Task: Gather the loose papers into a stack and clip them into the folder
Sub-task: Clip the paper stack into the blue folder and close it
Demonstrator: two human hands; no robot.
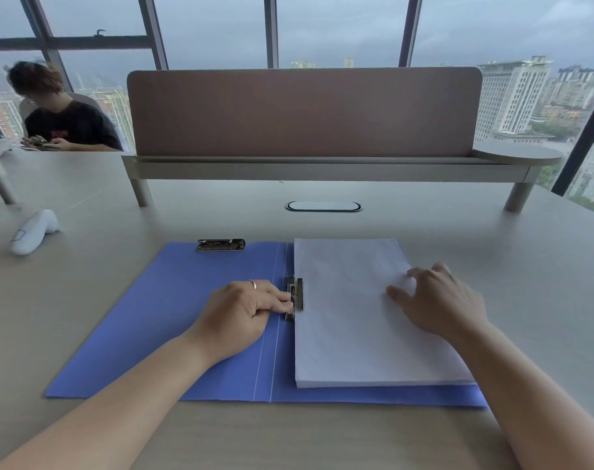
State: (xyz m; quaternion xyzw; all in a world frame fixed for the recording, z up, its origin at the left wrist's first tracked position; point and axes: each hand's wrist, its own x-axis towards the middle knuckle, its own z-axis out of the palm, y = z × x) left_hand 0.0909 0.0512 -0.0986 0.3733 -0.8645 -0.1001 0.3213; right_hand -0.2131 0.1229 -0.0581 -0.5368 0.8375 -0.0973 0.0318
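Head view: open blue card folder on the grey desk; thick squared stack of white paper on its right leaf. Left hand pinches the metal spine clip; right hand, fingers loose, presses the sheets. Stack likely heavy, floppy, slippery: hold by edges.

Single head-worn wide-angle view, set above the near edge of the counter, facing forward and down, both forearms entering from the bottom corners, close over the open folder, windows filling the far field
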